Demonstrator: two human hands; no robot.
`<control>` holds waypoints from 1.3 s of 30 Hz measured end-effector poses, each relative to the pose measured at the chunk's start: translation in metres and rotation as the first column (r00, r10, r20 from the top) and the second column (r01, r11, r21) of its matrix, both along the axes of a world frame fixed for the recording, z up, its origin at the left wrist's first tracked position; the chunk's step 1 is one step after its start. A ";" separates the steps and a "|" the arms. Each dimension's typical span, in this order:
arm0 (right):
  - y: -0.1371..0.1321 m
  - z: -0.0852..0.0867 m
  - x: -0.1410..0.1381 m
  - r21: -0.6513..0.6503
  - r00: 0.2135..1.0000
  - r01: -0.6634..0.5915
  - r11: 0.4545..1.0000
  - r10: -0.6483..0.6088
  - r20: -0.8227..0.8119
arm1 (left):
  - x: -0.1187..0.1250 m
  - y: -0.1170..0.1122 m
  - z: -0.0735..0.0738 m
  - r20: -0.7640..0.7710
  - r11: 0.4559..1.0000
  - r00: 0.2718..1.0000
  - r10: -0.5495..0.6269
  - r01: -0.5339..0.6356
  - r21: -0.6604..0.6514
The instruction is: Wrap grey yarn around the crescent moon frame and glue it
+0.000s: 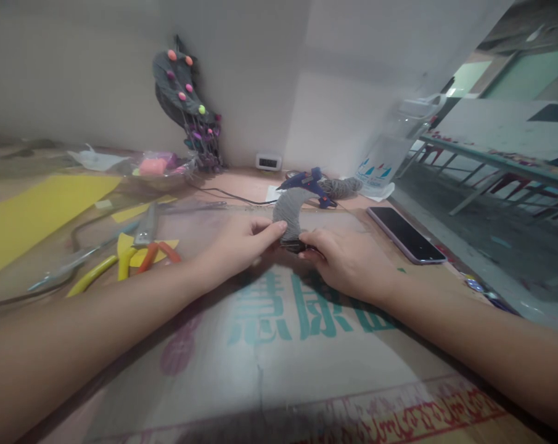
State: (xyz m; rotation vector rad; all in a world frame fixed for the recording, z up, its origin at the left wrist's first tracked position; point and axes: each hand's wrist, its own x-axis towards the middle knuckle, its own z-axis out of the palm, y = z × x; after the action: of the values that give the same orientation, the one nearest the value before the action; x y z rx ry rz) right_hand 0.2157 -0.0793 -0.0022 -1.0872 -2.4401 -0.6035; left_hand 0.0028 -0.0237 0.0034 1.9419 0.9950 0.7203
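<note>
A small crescent shape (288, 213) wrapped in grey yarn is held upright above the printed cardboard (279, 370). My left hand (242, 243) pinches its left edge between thumb and fingers. At the lower right end, the fingers of my right hand (343, 259) are closed, where a dark, unwrapped stretch (292, 245) shows. Whether a strand of yarn lies in the right fingers is too blurred to tell. Behind the crescent lie a blue glue gun (306, 182) and a bundle of grey yarn (343, 186).
Yellow-handled pliers (94, 274), an orange-handled tool (151, 256) and a box cutter (145, 225) lie left. A phone (403, 234) and a plastic bottle (385, 151) stand at right. A large decorated crescent (174, 86) leans on the wall, near a small digital clock (268, 161).
</note>
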 end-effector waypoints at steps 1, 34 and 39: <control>0.001 -0.001 0.000 0.010 1.000 -0.005 1.000 0.005 0.004 | 0.000 0.000 0.000 0.000 1.000 1.000 -0.001 0.001 -0.003; 0.002 0.005 0.002 -0.034 0.998 0.020 0.999 -0.022 -0.061 | 0.000 0.002 -0.002 0.021 0.999 0.999 0.031 -0.031 0.020; 0.002 0.004 0.002 -0.026 0.999 0.035 0.999 -0.035 -0.030 | 0.000 0.002 -0.001 0.031 1.000 0.999 0.015 -0.016 0.017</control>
State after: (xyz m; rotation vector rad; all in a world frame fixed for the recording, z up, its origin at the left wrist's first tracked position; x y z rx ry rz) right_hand 0.2174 -0.0775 0.0020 -1.1431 -2.4133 -0.5644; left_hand 0.0032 -0.0213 0.0022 1.9341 0.9892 0.7671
